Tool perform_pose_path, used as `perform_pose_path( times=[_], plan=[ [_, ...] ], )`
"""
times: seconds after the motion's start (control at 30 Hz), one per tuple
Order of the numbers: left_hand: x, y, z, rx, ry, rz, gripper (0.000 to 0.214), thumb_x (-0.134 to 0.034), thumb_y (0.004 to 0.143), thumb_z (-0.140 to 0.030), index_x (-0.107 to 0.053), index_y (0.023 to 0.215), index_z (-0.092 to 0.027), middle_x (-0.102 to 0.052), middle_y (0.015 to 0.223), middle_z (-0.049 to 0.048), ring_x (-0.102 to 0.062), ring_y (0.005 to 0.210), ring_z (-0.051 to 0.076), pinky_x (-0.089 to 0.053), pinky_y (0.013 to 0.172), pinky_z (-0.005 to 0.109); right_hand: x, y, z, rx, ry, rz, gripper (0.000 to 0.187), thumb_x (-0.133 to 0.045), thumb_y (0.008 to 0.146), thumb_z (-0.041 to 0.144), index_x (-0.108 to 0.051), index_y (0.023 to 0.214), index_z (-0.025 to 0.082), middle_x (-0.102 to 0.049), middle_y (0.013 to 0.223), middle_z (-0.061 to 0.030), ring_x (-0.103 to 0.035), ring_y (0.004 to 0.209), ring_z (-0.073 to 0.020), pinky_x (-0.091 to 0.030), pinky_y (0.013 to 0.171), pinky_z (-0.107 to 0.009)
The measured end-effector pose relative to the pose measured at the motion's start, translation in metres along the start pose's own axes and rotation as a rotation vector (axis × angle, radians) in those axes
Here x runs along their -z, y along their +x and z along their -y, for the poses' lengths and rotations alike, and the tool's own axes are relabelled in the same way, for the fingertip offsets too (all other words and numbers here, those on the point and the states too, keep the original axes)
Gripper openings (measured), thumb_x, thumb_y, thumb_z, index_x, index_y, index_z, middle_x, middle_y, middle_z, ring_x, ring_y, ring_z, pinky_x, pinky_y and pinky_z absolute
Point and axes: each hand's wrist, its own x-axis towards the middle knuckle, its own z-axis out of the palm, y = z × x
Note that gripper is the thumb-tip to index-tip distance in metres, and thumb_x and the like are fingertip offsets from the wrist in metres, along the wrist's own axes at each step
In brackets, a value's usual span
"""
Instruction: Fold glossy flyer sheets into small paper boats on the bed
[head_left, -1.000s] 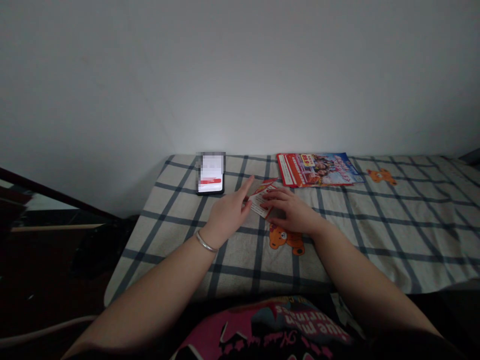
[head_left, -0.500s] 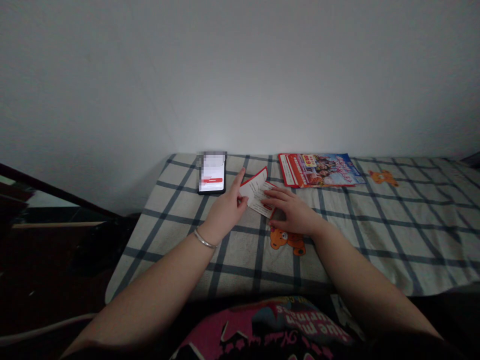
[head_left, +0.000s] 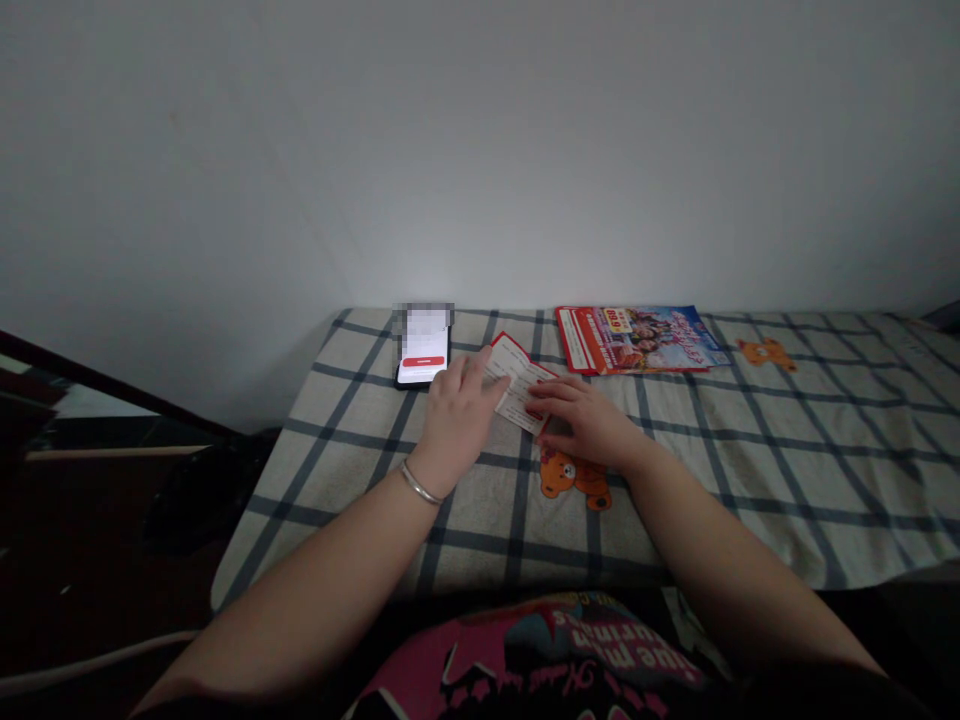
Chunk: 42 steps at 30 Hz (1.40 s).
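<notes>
The card (head_left: pixel 517 368), its flap raised before, now lies nearly flat. The left hand (head_left: pixel 456 412) has rolled palm-down, fingers toward the card's 10 o'clock edge, overlapping the phone's (head_left: pixel 424 345) 5 o'clock corner.

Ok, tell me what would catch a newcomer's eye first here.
Probably the phone, its lit screen the brightest spot, on the checked cloth toward the left. Next, the colourful flyers to its right, near the wall. Then the small red-edged sheet in the middle, with the right hand on it and the left hand at its left side.
</notes>
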Motion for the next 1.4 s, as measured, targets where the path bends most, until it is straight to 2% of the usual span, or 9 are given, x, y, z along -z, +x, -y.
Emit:
perform_pose_path(
  times=[0.1, 0.2, 0.3, 0.43, 0.6, 0.73, 0.9, 1.23, 1.4],
  plan=[
    [-0.001, 0.0, 0.002, -0.108, -0.016, 0.049, 0.031, -0.049, 0.096, -0.015, -0.064, 0.122, -0.022, -0.058, 0.134, 0.0093, -0.039, 0.136, 0.034, -0.033, 0.111, 0.057, 0.001, 0.0, 0.001, 0.03, 0.003, 0.005, 0.037, -0.07, 0.084, 0.032, -0.068, 0.12, 0.024, -0.062, 0.134, -0.0081, -0.054, 0.125, -0.0284, -0.043, 0.107, -0.051],
    [-0.002, 0.002, 0.003, -0.161, -0.053, 0.109, 0.031, -0.047, 0.097, -0.014, -0.063, 0.123, -0.02, -0.064, 0.128, 0.0076, -0.044, 0.135, 0.031, -0.026, 0.116, 0.057, 0.001, 0.0, 0.001, 0.036, 0.014, 0.0, 0.038, -0.071, 0.082, 0.032, -0.068, 0.119, 0.024, -0.062, 0.133, -0.0079, -0.055, 0.124, -0.0277, -0.042, 0.108, -0.051],
    [-0.002, 0.003, 0.002, -0.18, -0.08, 0.178, 0.033, -0.055, 0.095, -0.023, -0.06, 0.126, -0.015, -0.063, 0.131, 0.0095, -0.049, 0.13, 0.03, -0.03, 0.115, 0.053, 0.002, -0.001, 0.0, 0.06, 0.019, -0.018, 0.042, -0.072, 0.079, 0.031, -0.067, 0.12, 0.024, -0.06, 0.136, -0.0092, -0.049, 0.131, -0.0299, -0.039, 0.11, -0.053],
    [0.001, 0.002, -0.001, -0.193, -0.086, 0.239, 0.048, -0.063, 0.092, -0.034, -0.055, 0.132, -0.009, -0.058, 0.136, 0.0135, -0.05, 0.129, 0.03, -0.038, 0.111, 0.045, 0.002, 0.0, -0.002, 0.139, -0.044, -0.082, 0.044, -0.071, 0.078, 0.026, -0.067, 0.122, 0.023, -0.055, 0.142, -0.0098, -0.038, 0.14, -0.0324, -0.038, 0.112, -0.055],
    [0.002, 0.003, 0.004, -0.24, -0.095, 0.238, 0.04, -0.062, 0.092, -0.031, -0.059, 0.128, -0.014, -0.06, 0.135, 0.0096, -0.051, 0.127, 0.028, -0.037, 0.111, 0.045, 0.0, 0.003, -0.004, 0.187, -0.123, -0.132, 0.027, -0.062, 0.089, 0.024, -0.071, 0.114, 0.022, -0.069, 0.123, -0.0076, -0.057, 0.121, -0.0274, -0.045, 0.106, -0.049],
    [0.001, 0.004, 0.01, -0.282, -0.148, 0.211, 0.031, -0.064, 0.091, -0.031, -0.065, 0.12, -0.019, -0.06, 0.134, 0.0071, -0.049, 0.129, 0.028, -0.037, 0.111, 0.047, 0.002, 0.003, -0.001, 0.217, -0.112, -0.132, 0.02, -0.059, 0.092, 0.025, -0.073, 0.107, 0.024, -0.074, 0.11, -0.0057, -0.064, 0.107, -0.0237, -0.05, 0.095, -0.044],
    [0.004, 0.003, 0.014, -0.269, -0.202, 0.099, 0.016, -0.069, 0.087, -0.03, -0.074, 0.1, -0.022, -0.053, 0.14, 0.0095, -0.04, 0.137, 0.032, -0.038, 0.11, 0.051, 0.004, 0.001, 0.002, 0.159, -0.019, -0.132, 0.017, -0.059, 0.092, 0.023, -0.074, 0.098, 0.022, -0.076, 0.102, -0.0044, -0.067, 0.093, -0.0206, -0.052, 0.086, -0.038],
    [0.002, 0.002, 0.014, -0.249, -0.218, 0.091, 0.017, -0.072, 0.084, -0.023, -0.074, 0.101, -0.024, -0.057, 0.137, 0.0072, -0.04, 0.137, 0.034, -0.038, 0.108, 0.059, 0.006, 0.001, 0.004, 0.069, 0.013, -0.072, 0.019, -0.055, 0.094, 0.025, -0.073, 0.091, 0.02, -0.074, 0.089, -0.0054, -0.064, 0.085, -0.0201, -0.048, 0.076, -0.033],
    [0.0, 0.003, 0.015, -0.269, -0.256, 0.087, 0.007, -0.068, 0.085, -0.017, -0.074, 0.089, -0.018, -0.063, 0.13, 0.0061, -0.046, 0.134, 0.028, -0.044, 0.11, 0.046, 0.003, 0.001, 0.006, -0.105, 0.084, -0.069, 0.02, -0.053, 0.094, 0.025, -0.072, 0.098, 0.021, -0.072, 0.094, -0.0056, -0.064, 0.085, -0.018, -0.046, 0.074, -0.029]
  ],
)
